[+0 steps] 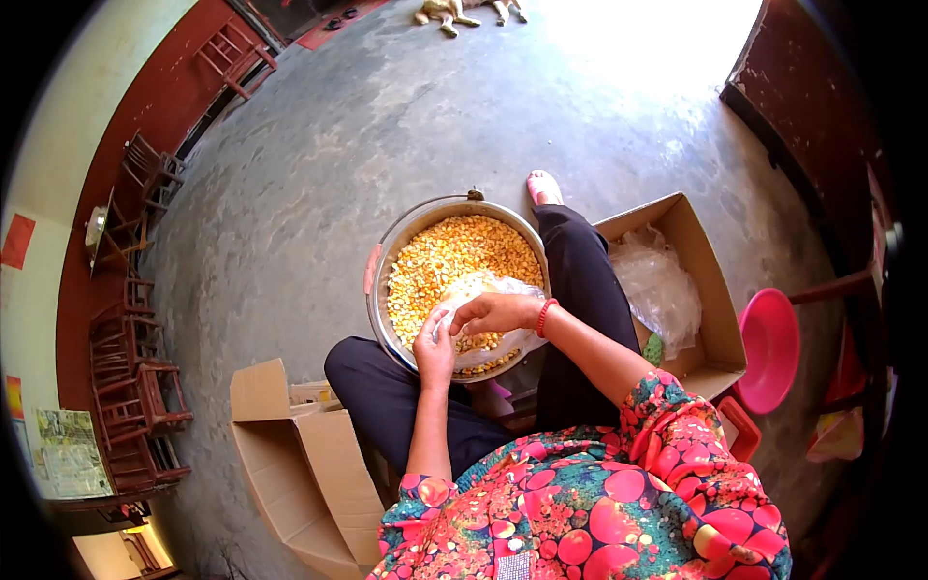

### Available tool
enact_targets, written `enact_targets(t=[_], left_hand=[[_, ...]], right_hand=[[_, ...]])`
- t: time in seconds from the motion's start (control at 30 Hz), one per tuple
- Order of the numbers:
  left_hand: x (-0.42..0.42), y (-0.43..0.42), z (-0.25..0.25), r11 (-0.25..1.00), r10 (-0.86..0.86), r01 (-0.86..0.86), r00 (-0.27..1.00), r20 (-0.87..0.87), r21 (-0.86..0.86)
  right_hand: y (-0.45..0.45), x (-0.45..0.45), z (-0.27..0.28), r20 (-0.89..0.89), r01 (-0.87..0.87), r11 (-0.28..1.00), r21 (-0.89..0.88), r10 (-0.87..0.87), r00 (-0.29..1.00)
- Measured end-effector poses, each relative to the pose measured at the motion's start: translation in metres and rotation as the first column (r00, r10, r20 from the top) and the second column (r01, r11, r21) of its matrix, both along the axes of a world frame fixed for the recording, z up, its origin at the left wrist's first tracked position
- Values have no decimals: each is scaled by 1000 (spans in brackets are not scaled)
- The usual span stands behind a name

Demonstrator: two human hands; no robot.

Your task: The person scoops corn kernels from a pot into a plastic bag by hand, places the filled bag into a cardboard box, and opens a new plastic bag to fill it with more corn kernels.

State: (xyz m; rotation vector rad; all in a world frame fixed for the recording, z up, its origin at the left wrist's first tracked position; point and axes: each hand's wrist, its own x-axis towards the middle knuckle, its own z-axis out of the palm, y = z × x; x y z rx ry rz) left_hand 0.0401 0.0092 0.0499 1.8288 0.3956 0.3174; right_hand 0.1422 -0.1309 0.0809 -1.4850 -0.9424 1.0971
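Note:
A metal bucket [532,232] full of yellow corn kernels [454,242] stands between my knees. Over its near part, a clear plastic bag [517,287] is bunched between my hands, some of it lying on the kernels. My left hand [435,350] pinches the bag's edge, fingers closed. Beside it, my right hand [495,313], with a red beaded bracelet [544,317] at the wrist, is closed on the bag too. The fingertips of both hands nearly meet and partly hide the plastic. Whether anything is inside the bag, I cannot tell.
To my right, a cardboard box [713,280] holds crumpled clear plastic [657,280]; a pink basin [770,348] is beyond it. An opened cardboard box [338,464] sits on my left. Wooden chairs [145,396] line the left wall. A dog [448,14] lies at the far end.

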Motion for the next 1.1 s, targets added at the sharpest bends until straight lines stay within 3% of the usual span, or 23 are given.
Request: enact_targets(t=[0.1,0.17,0.2,0.3,0.33,0.37,0.4,0.43,0.5,0.57,0.67,0.77,0.83,0.9,0.93,0.97,1.07,1.1], left_hand=[[-1,0,1,999,16,-17,1000,-21,-40],[-1,0,1,979,-10,2,999,-35,-202],[-1,0,2,979,-9,1,999,-35,-204],[-1,-2,4,988,-6,-2,999,-52,-155],[-1,-2,3,991,-13,5,998,-58,-137],[-1,-2,2,993,-20,12,998,-63,-118],[-1,-2,2,993,-20,13,998,-62,-117],[-2,-1,1,991,-15,8,998,-56,-133],[-2,0,-1,989,-9,2,999,-51,-148],[-2,2,-6,992,-7,4,1000,-24,-128],[-2,1,-1,995,-18,14,999,-35,-98],[-1,-3,1,984,1,-4,1000,-19,-178],[0,-2,2,986,-4,2,1000,-13,-168],[-3,0,-1,988,-6,4,1000,-15,-154],[-3,1,-3,990,-6,3,1000,-21,-138],[-2,2,-6,992,-7,4,1000,-25,-122],[-1,-2,2,990,6,-17,997,-77,-143],[-1,-1,2,989,7,-17,997,-76,-144]], right_hand=[[-1,3,5,145,4,1000,6,-5,989],[-4,12,15,-312,184,983,-25,-183,932],[-4,16,20,-317,301,953,-23,-292,902],[0,43,4,-112,604,796,-50,-605,788],[0,53,-8,151,645,764,-2,-638,755],[-1,62,-19,401,672,738,59,-634,661],[-3,68,-26,528,665,741,-92,-530,664],[-4,68,-38,528,665,741,-91,-531,663],[-3,59,-51,792,641,713,-282,-204,575],[-2,43,-49,734,527,701,-480,-8,679],[5,40,-67,735,562,670,-485,-36,677],[3,49,-77,698,465,678,-569,99,709],[3,51,-75,755,638,724,-263,-257,603],[-1,51,-58,592,687,700,-195,-475,651],[-1,53,-44,111,640,708,-299,-641,760],[-1,54,-38,111,640,708,-299,-641,760],[-4,52,-17,-373,592,800,-95,-580,724],[-5,49,-8,-372,592,800,-95,-580,724]])
